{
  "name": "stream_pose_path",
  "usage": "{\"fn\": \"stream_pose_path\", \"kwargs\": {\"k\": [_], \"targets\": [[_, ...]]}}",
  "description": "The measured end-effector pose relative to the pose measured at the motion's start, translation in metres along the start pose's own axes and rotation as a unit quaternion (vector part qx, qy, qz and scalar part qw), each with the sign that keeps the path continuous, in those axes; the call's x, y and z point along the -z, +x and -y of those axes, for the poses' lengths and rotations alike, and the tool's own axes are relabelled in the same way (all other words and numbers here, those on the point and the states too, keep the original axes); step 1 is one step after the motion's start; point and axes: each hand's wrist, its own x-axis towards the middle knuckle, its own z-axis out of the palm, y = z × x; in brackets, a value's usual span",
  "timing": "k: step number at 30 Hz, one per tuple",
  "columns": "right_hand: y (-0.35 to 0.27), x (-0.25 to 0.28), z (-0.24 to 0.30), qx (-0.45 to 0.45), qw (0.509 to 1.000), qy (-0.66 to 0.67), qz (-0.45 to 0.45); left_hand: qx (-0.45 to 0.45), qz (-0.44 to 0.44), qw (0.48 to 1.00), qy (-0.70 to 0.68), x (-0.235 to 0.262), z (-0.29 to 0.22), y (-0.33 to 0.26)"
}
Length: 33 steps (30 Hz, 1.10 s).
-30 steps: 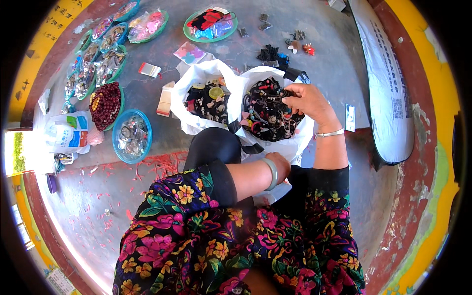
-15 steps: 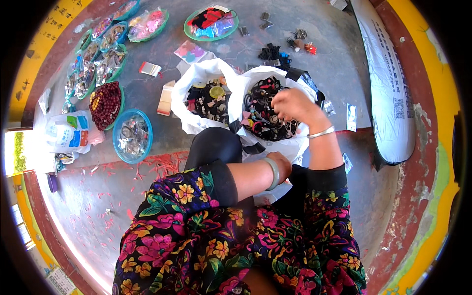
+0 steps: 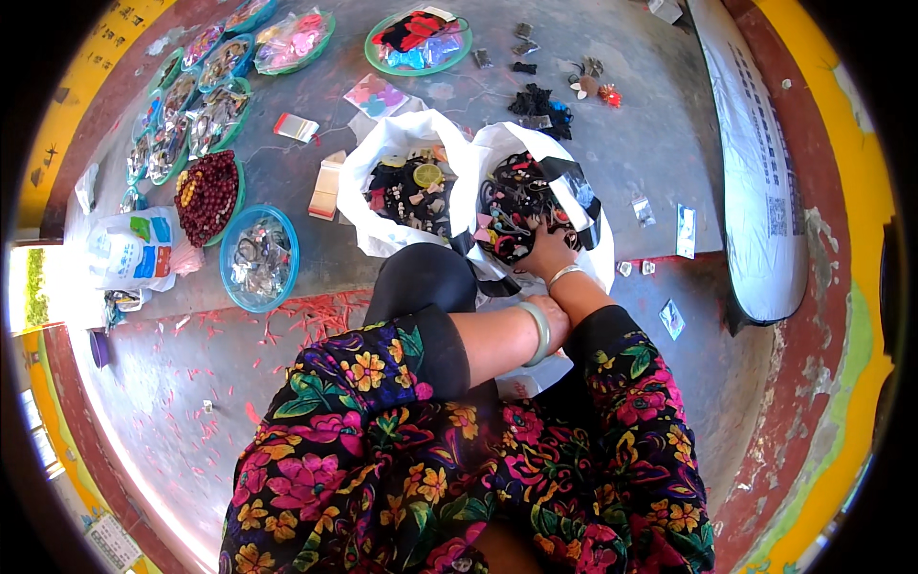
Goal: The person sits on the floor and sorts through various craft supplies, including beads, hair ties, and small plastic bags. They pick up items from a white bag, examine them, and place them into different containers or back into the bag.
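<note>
Two white plastic bags stand side by side beyond my knees. The right bag (image 3: 600,263) holds a tangle of mostly black hair ties (image 3: 512,187) with small coloured ornaments. My right hand (image 3: 548,253), a silver bangle at its wrist, reaches down into this tangle; its fingertips are buried, so their grip is hidden. Close below, my left hand (image 3: 552,320) wears a pale green bangle and rests by the bag's near side, partly behind my right wrist, fingers out of sight. The left bag (image 3: 356,182) contains dark hair accessories and a yellow-green round piece (image 3: 427,175).
Baskets of packaged goods crowd the left, including a blue basket (image 3: 226,268) and dark red beads (image 3: 206,196). A green basket (image 3: 467,59) sits at the far middle. Black bundles (image 3: 540,103) lie beyond the bags. A long silver-wrapped object (image 3: 755,191) borders the right.
My right hand has come down from above the right bag into the hair ties. The black-marked flap of that bag shows more now. My left hand has hardly moved.
</note>
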Motion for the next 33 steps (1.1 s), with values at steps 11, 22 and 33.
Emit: {"fn": "stream_pose_path", "kwargs": {"k": [11, 22, 33], "targets": [[0.046, 0.05, -0.039, 0.045, 0.872, 0.487, -0.022, -0.025, 0.044, 0.999, 0.014, 0.023, -0.004, 0.001], [0.007, 0.091, -0.036, 0.055, 0.72, 0.662, 0.199, -0.022, 0.063, 0.998, 0.009, 0.028, -0.003, 0.004], [0.028, 0.08, -0.063, -0.001, 0.782, 0.599, 0.172, -0.024, 0.055, 0.998, 0.014, 0.028, -0.004, 0.003]]}}
